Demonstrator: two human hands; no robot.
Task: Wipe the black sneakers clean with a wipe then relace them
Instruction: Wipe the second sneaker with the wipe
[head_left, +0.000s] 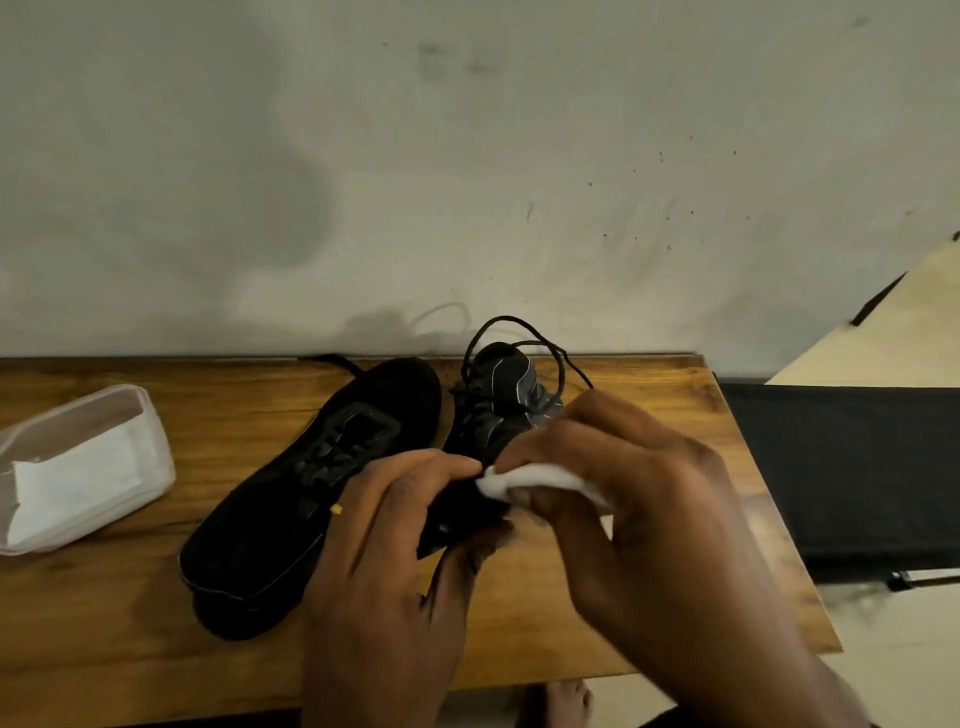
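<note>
Wiping is the step in hand: the right hand (623, 493) has its fingers curled round a folded white wipe (524, 480) and presses it against the near part of the held sneaker (498, 405). The left hand (395, 545) grips that shoe with fingers over it and thumb below, its far end pointing toward the wall above the wooden table (104, 623). Its lace (519, 325) loops loose over the far end (how much is threaded I cannot tell). The other sneaker (291, 509) lies on the table just beside it to the left, and a clear tub (78, 467) of spare wipes sits well apart. I judge the task early: next, work the wipe along the remaining upper, turning the shoe, before any relacing.
</note>
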